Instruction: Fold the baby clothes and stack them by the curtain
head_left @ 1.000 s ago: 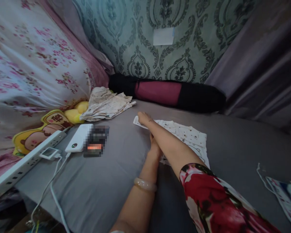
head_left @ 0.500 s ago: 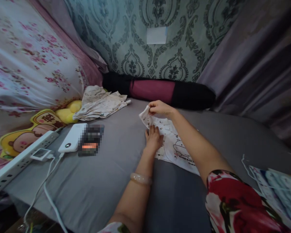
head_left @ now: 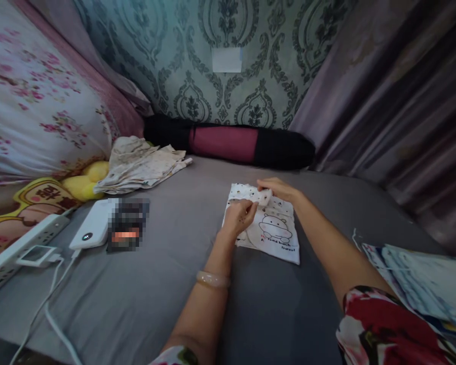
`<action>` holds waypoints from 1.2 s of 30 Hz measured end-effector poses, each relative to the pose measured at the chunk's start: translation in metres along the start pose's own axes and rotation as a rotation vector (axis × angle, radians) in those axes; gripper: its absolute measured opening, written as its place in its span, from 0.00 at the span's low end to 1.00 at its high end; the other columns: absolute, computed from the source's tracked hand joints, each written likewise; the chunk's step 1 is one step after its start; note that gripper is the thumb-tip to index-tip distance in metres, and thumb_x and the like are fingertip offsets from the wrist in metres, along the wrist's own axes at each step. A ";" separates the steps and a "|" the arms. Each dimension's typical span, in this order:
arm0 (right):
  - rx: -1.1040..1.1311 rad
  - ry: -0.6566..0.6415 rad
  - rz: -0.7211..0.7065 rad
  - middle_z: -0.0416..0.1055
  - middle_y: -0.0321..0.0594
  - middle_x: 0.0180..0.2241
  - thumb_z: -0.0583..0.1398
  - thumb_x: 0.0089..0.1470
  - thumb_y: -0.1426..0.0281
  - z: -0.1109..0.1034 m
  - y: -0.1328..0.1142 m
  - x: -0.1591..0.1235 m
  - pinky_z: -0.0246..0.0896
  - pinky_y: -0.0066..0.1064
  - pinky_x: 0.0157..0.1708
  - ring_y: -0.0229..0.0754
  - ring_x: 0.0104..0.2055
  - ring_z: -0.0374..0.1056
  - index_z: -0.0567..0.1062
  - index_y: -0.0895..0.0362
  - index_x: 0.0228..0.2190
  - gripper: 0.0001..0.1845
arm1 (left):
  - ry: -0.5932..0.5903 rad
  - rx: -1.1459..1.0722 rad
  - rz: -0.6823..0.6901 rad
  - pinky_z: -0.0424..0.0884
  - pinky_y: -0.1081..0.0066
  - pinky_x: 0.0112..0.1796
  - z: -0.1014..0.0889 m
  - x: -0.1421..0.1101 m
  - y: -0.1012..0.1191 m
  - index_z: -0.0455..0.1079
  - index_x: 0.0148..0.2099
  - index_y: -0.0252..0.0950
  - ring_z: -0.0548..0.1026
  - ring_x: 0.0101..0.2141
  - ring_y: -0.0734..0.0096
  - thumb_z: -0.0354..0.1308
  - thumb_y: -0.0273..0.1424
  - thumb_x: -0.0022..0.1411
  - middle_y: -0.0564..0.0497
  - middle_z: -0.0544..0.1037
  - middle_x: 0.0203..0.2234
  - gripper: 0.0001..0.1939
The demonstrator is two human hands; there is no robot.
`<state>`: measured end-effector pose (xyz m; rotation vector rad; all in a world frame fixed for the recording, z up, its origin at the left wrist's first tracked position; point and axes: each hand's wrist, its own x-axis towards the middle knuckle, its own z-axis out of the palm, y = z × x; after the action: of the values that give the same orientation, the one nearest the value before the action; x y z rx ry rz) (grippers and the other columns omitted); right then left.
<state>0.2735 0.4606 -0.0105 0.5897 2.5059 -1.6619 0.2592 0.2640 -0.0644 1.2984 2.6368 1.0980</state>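
Both left hand (head_left: 238,218) and right hand (head_left: 281,189) grasp the turned-over flap (head_left: 247,192) of one white, animal-printed cloth garment (head_left: 275,234) on the grey bedsheet (head_left: 175,248); probably folding step, next needing gentle flattening.

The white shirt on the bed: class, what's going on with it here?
A person's left hand and right hand touch the spotted part of the white shirt with their fingers. The shirt lies partly folded on a grey sheet, its cartoon animal showing. Rumpled cloth lies to the left.
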 end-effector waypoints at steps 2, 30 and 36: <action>-0.102 0.028 -0.035 0.74 0.39 0.29 0.60 0.52 0.62 -0.001 0.009 -0.001 0.63 0.28 0.34 0.37 0.31 0.68 0.74 0.59 0.27 0.12 | 0.025 -0.033 0.010 0.65 0.70 0.38 -0.002 0.001 0.002 0.73 0.32 0.37 0.72 0.33 0.69 0.42 0.42 0.70 0.47 0.76 0.30 0.23; -0.688 0.033 -0.492 0.66 0.47 0.57 0.43 0.65 0.67 0.075 0.022 -0.005 0.53 0.38 0.60 0.43 0.60 0.60 0.67 0.58 0.56 0.24 | 0.013 0.185 -0.234 0.58 0.60 0.49 0.004 -0.003 -0.014 0.72 0.45 0.40 0.65 0.55 0.60 0.46 0.29 0.66 0.48 0.76 0.50 0.14; -0.599 -0.076 -0.321 0.51 0.49 0.66 0.35 0.66 0.55 0.089 0.028 0.015 0.38 0.42 0.67 0.44 0.69 0.44 0.59 0.63 0.63 0.36 | -0.043 0.191 -0.264 0.59 0.58 0.49 0.004 -0.002 -0.014 0.74 0.44 0.39 0.68 0.53 0.59 0.48 0.27 0.63 0.47 0.78 0.46 0.14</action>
<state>0.2572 0.3943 -0.0757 0.0644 2.9389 -0.8711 0.2518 0.2591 -0.0759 0.9437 2.8319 0.7910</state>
